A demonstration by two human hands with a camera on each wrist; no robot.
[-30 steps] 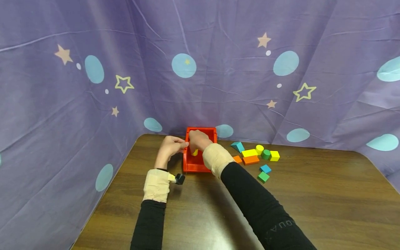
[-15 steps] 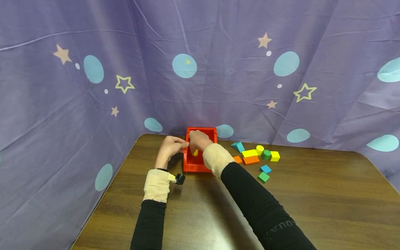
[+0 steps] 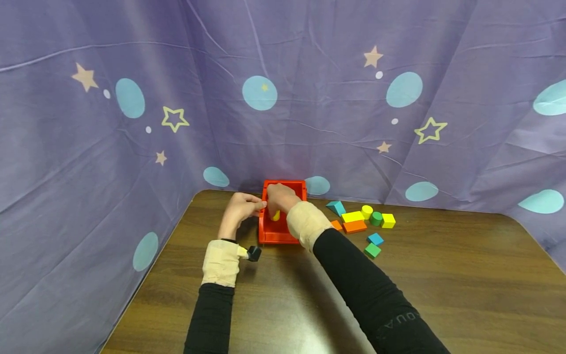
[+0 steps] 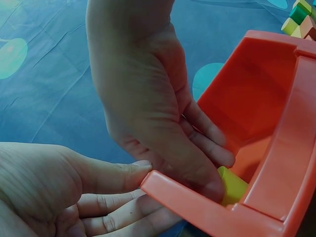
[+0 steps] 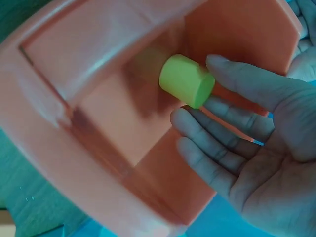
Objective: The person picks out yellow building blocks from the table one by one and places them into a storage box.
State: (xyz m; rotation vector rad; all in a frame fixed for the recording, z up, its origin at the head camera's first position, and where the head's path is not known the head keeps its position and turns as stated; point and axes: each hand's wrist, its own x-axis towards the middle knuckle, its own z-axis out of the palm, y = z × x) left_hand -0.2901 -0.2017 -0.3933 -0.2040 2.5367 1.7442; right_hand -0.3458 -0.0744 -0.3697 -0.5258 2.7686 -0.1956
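A red plastic bin point(image 3: 278, 239) stands at the back of the table. My left hand point(image 3: 240, 212) grips its left wall, thumb on the rim and fingers along the outer side, as the left wrist view shows. My right hand point(image 3: 281, 198) reaches down into the bin. Between its thumb and fingers it pinches one end of a yellow cylinder block point(image 5: 185, 80), close to the bin's inner wall. In the head view most of that block is hidden under the right hand.
Right of the bin lie loose blocks: a blue triangular one point(image 3: 337, 208), a yellow bar point(image 3: 353, 217), an orange block point(image 3: 355, 226), a green cylinder point(image 3: 376, 219), a yellow cube point(image 3: 388, 221) and several more. A purple curtain point(image 3: 309, 147) hangs behind the wooden table point(image 3: 274, 305).
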